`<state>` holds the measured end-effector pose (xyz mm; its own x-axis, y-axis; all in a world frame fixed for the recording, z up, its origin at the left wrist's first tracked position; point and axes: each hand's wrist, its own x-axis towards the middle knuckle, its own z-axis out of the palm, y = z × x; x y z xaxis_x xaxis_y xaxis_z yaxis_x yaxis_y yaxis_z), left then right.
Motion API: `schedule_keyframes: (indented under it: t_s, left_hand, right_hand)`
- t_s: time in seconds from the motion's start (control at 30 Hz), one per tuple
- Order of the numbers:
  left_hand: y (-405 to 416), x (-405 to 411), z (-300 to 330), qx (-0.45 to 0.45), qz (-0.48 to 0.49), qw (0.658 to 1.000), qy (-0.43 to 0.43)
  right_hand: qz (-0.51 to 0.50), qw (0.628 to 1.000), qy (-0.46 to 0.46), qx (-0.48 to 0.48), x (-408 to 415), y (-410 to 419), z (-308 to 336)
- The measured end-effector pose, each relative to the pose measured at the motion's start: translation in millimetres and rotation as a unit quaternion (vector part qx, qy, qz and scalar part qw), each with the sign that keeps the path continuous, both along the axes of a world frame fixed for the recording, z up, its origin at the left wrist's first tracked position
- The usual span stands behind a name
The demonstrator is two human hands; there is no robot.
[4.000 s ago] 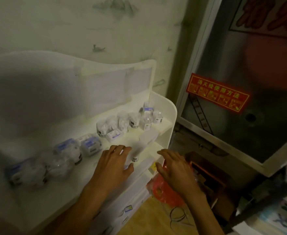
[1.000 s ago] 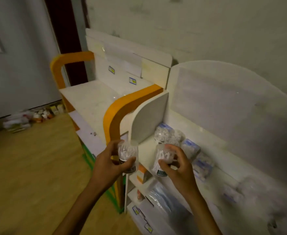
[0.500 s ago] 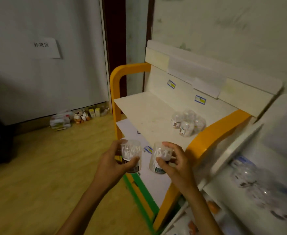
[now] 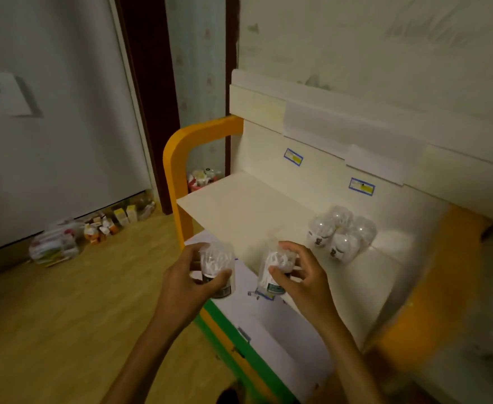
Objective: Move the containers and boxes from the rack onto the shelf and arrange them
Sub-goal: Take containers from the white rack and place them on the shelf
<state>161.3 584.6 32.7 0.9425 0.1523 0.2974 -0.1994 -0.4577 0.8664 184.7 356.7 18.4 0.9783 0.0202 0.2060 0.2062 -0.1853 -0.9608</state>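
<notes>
Hands are now holding both jars nearer the shelf (image 4: 239,211): left hand (image 4: 187,284) is gripping one jar (image 4: 216,266), right hand (image 4: 300,275) another jar (image 4: 277,269), fingers curled around them, above the front edge, near four jars (image 4: 338,233) standing there.

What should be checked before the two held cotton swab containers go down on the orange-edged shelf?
1. Left hand grips the left cotton swab container, fingers curled round it: ok.
2. Right hand grips the right cotton swab container: ok.
3. Both containers held upright: the left one ok; the right one leans slightly.
4. Bare space on the shelf board left of the cluster of four containers: ok.
5. Cluster standing upright, apart from both hands: ok.
6. Lids closed on the held containers: cannot tell, the picture is too blurred.
</notes>
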Motion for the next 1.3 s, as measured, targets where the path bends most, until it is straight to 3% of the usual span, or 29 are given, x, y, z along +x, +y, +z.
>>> schedule_keyframes:
  t_s: [0.43,0.7,1.0,1.3]
  left_hand:
    - [5,239,5,0.022,-0.132,0.991,0.023]
    - [-41,346,-10,0.021,-0.254,0.966,0.045]
    - [-86,442,-50,0.057,-0.365,0.925,0.095]
    - [-109,476,-85,0.061,-0.407,0.905,0.107]
  right_hand:
    - [-0.137,0.991,0.003,0.007,174,18,-5]
    - [-0.279,0.957,-0.026,-0.076,232,-3,-22]
    - [-0.392,0.910,0.007,-0.132,293,-12,-58]
    - [-0.444,0.865,0.019,-0.233,321,-1,-76]
